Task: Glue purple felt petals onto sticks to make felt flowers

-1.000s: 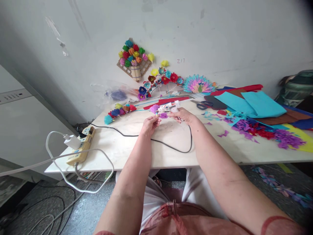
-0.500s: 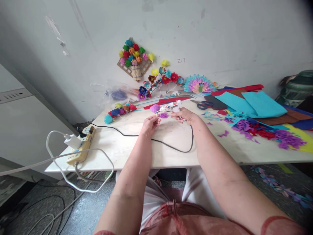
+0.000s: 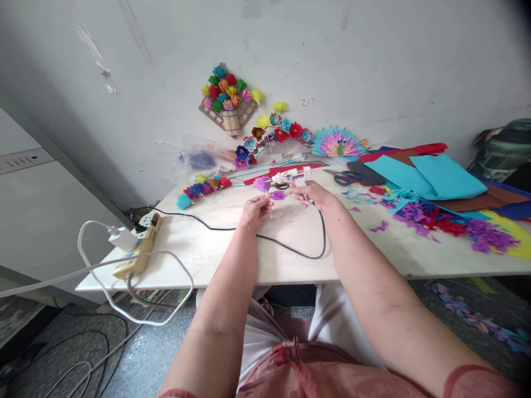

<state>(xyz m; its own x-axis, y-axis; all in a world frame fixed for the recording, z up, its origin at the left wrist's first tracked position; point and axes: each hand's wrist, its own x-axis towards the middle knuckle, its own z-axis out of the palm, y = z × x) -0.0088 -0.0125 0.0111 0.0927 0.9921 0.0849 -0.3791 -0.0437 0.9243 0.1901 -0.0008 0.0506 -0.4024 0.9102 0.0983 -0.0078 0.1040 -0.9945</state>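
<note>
My left hand point(image 3: 254, 210) is closed in a pinch on a thin stick topped with a purple paper flower point(image 3: 262, 183), held upright over the white table point(image 3: 232, 260). A second purple flower piece point(image 3: 277, 195) sits just right of the stick. My right hand point(image 3: 312, 194) is closed round a white glue gun point(image 3: 292, 177), its nozzle pointing left at the flower. The gun's black cord point(image 3: 290, 249) loops across the tabletop toward the left.
Finished paper flowers point(image 3: 203, 189) lie left of my hands, more stand at the wall point(image 3: 274, 130). Scissors point(image 3: 346, 178), blue felt sheets point(image 3: 427, 174) and purple and red scraps point(image 3: 452, 224) fill the right side. A power strip point(image 3: 139, 251) with a white charger sits at the table's left edge.
My right hand has lifted the glue gun slightly and shifted it a little right. The flower stick in my left hand now stands more upright.
</note>
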